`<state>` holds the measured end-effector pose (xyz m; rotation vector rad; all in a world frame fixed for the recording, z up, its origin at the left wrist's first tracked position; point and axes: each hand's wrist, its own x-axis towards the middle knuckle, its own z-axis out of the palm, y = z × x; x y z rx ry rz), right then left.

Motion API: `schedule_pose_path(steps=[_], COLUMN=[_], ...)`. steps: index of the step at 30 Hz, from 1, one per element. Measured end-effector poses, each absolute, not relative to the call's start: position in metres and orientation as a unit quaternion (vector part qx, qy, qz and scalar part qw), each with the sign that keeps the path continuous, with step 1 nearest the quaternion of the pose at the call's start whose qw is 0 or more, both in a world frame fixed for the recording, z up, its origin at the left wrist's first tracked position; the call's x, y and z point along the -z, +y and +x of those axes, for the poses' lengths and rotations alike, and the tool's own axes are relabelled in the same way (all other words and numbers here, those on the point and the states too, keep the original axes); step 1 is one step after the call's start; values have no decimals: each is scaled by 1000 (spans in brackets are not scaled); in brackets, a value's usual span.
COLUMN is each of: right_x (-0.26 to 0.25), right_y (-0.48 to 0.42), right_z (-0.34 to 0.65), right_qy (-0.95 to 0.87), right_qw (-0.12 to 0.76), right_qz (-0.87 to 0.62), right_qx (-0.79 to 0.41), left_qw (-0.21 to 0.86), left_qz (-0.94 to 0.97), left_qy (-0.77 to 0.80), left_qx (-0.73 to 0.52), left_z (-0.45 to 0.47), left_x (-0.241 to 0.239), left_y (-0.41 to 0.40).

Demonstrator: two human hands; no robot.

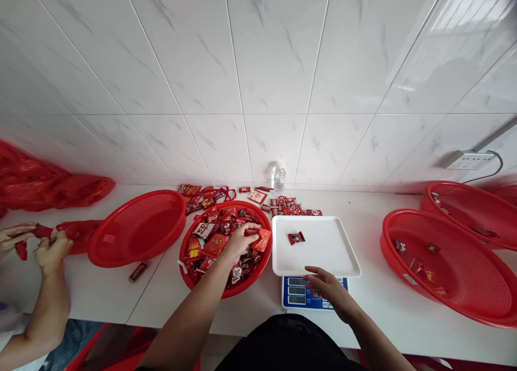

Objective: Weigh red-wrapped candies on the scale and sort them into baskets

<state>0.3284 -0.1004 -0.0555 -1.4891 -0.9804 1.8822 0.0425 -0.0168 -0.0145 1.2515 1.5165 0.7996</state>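
My left hand [239, 243] is over the right side of a red round basket [186, 277], its fingers closed on a red-orange packet [263, 240]. Red-wrapped sweets [216, 245] of mixed shapes fill that basket. Just right of it stands a digital scale [297, 298] with a white tray [323, 260] on top. One small dark-red wrapped sweet [297, 238] lies on the tray. My right hand [325, 287] hovers at the tray's front edge, over the scale's blue panel, fingers apart and holding nothing.
Loose red packets [285, 205] lie behind the tray near a clear bottle [279, 178]. Another basket [137, 231] tilts at left; red baskets [448, 258] with a few sweets stand right. A co-worker's hands [50, 250] handle red packaging far left. A power strip [468, 160] is on the wall.
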Motion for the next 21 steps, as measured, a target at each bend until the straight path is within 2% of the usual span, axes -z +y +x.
schedule_pose_path(steps=[4,8,12,16,19,21], right_x=[49,53,74,80,74,73], right_y=[-98,-97,-94,-85,-77,-71], right_z=[317,308,316,324,324,325], right_qy=[-342,-339,-331,-355,-387,-452], right_qw=[311,329,338,338,343,342], right_qz=[-491,-468,-539,-540,-560,-615], right_qx=[-738,-747,-697,-684,-647,-549], left_qw=[696,748,709,655,554,456], left_qz=[383,361,351,406,520,592], left_qy=[492,463,535,544,557,580], left_qx=[-357,-309,-295,-331,-335,-325], left_z=[89,124,130,128,128,125], left_x=[28,52,61,51,47,50], left_y=[-34,-54,-48,-22,-7,-2])
